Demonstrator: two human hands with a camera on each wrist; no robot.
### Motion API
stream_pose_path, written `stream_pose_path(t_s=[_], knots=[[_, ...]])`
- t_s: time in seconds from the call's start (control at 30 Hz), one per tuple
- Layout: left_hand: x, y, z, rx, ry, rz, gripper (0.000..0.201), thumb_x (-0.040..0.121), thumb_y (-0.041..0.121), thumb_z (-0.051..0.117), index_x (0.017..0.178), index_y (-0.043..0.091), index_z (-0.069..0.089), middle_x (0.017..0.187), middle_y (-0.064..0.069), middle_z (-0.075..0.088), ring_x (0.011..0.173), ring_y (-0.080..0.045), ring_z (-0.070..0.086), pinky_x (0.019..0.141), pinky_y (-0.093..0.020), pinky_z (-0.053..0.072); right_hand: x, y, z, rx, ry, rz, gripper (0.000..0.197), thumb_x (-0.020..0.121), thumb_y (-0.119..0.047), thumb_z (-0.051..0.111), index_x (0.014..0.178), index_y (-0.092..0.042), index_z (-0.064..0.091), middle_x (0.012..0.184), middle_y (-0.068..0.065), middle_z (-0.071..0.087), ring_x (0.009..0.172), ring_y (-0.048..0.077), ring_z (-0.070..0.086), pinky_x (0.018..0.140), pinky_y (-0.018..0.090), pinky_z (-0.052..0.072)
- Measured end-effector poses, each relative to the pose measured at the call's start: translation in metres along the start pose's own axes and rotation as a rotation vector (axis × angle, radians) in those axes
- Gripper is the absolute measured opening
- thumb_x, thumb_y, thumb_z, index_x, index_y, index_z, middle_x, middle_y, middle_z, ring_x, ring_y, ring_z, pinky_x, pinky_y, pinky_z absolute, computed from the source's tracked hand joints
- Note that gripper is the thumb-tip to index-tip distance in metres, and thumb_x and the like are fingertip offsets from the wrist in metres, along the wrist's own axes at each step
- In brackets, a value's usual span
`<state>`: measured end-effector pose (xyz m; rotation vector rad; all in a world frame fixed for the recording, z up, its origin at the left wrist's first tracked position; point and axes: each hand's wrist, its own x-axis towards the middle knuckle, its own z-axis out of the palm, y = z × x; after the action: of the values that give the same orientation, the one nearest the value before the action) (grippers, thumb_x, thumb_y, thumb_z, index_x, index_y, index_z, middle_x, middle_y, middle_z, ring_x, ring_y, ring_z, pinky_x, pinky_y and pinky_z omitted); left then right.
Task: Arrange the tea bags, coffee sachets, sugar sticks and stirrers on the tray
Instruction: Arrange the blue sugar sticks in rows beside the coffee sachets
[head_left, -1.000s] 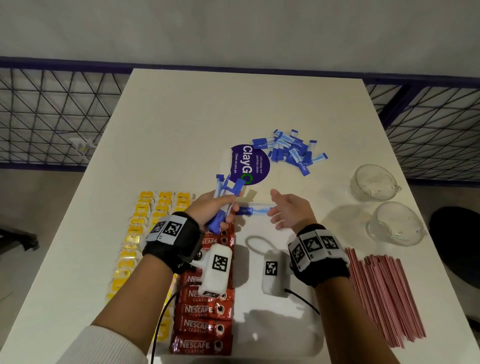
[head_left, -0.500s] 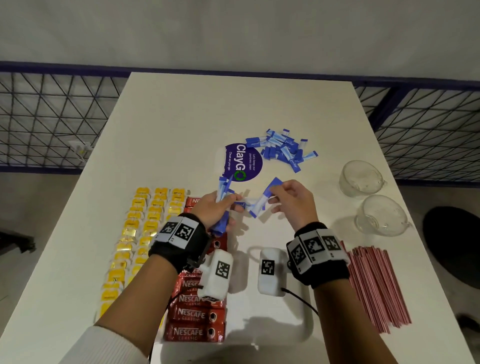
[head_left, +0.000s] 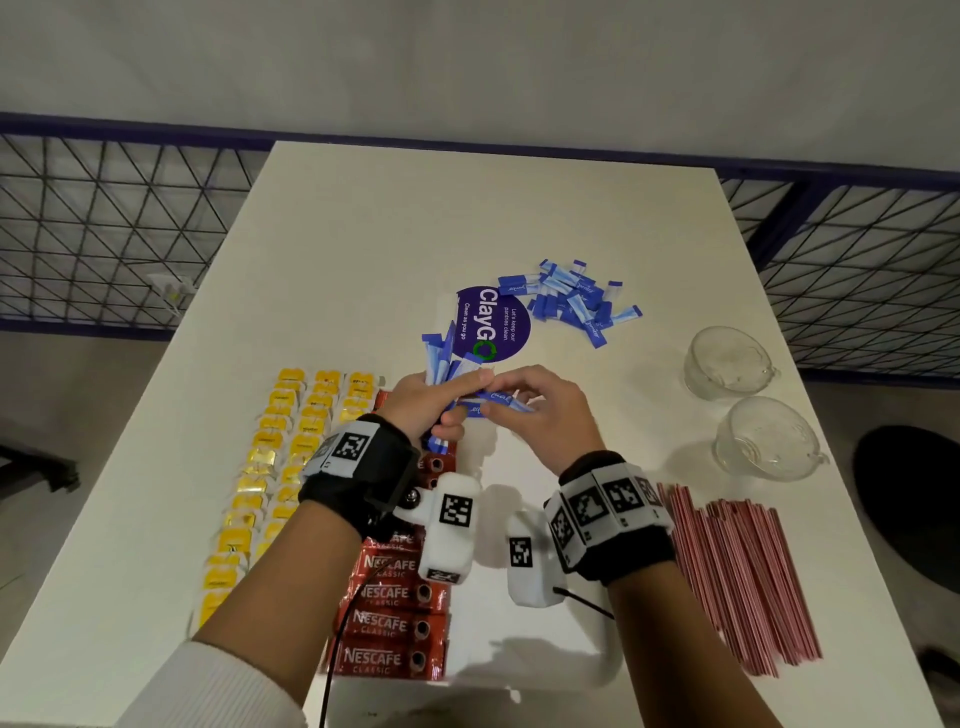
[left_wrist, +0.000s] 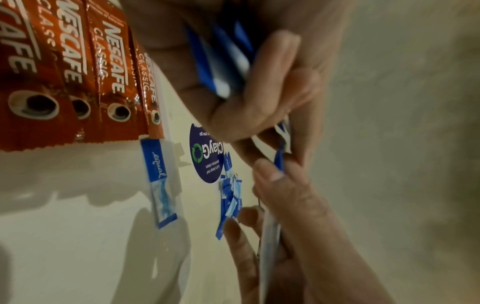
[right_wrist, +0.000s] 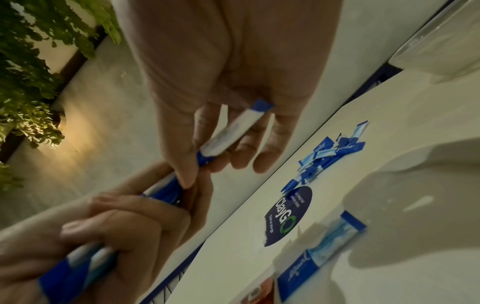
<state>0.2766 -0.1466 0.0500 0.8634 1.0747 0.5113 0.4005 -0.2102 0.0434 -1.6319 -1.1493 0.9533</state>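
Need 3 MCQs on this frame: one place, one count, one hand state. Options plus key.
1. Where do the stirrers lie?
A. right edge of the table
B. left of the tea bags
C. on the round sticker

2. How many glass cups stand on the table?
A. one
B. two
C. four

3. What does the right hand hold?
A. nothing
B. a coffee sachet
C. a sugar stick

Key: 1 A, the red bundle lies by the right arm. 2 B, two stand above the stirrers. 3 C, the fingers pinch one blue-and-white stick beside the left hand and its bundle.
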Motion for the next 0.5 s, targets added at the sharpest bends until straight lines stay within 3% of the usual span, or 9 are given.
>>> stream_pose_path(t_s=[0.1, 0.2, 0.3, 0.37, 0.5], knots=[[0.0, 0.003, -0.005, -0.031, 0.06, 0.014, 0.014, 0.086, 0.012, 0.063, 0.081, 0.005, 0.052, 0.036, 0.008, 0.037, 0.029, -0.004, 0.027, 0.031, -0.013, 0.024, 0.003, 0.002, -0.004, 0.013, -0.016, 0.05, 0.019, 0.078, -0.006, 0.07, 0.092, -0.016, 0.063, 0.079, -0.009, 0.057, 0.068, -0.004, 0.051, 0.065, 0.005, 0.038], [0.004, 0.002, -0.013, -0.058, 0.151, 0.051, 0.023, 0.082, 0.013, 0.068, 0.092, 0.005, 0.049, 0.037, 0.008, 0.032, 0.03, -0.005, 0.027, 0.033, -0.014, 0.023, 0.006, 0.005, -0.01, 0.093, -0.007, 0.142, 0.021, 0.085, -0.008, 0.064, 0.106, -0.009, 0.062, 0.076, -0.008, 0.057, 0.054, -0.002, 0.051, 0.056, 0.008, 0.041], [0.007, -0.001, -0.018, -0.041, 0.173, 0.059, 0.028, 0.08, 0.017, 0.07, 0.095, 0.005, 0.05, 0.039, 0.007, 0.033, 0.031, -0.005, 0.027, 0.033, -0.015, 0.024, 0.006, 0.009, -0.016, 0.18, 0.025, 0.186, 0.019, 0.089, -0.007, 0.058, 0.107, -0.003, 0.06, 0.062, -0.005, 0.061, 0.044, -0.001, 0.047, 0.051, 0.011, 0.042], [0.006, -0.002, -0.018, 0.012, 0.151, 0.042, 0.022, 0.081, 0.017, 0.069, 0.088, 0.004, 0.054, 0.037, 0.007, 0.035, 0.031, -0.005, 0.027, 0.033, -0.015, 0.025, 0.007, 0.011, -0.019, 0.221, 0.064, 0.205, 0.013, 0.091, -0.007, 0.055, 0.103, -0.004, 0.057, 0.056, -0.007, 0.064, 0.046, 0.0, 0.048, 0.052, 0.013, 0.044], [0.008, -0.009, -0.015, 0.133, 0.141, 0.027, 0.027, 0.083, 0.015, 0.069, 0.067, 0.012, 0.046, 0.035, 0.007, 0.037, 0.029, -0.006, 0.029, 0.032, -0.015, 0.026, 0.007, 0.014, -0.025, 0.238, 0.045, 0.267, 0.004, 0.092, -0.005, 0.053, 0.095, -0.006, 0.05, 0.073, 0.006, 0.065, 0.051, 0.006, 0.052, 0.052, 0.013, 0.045]])
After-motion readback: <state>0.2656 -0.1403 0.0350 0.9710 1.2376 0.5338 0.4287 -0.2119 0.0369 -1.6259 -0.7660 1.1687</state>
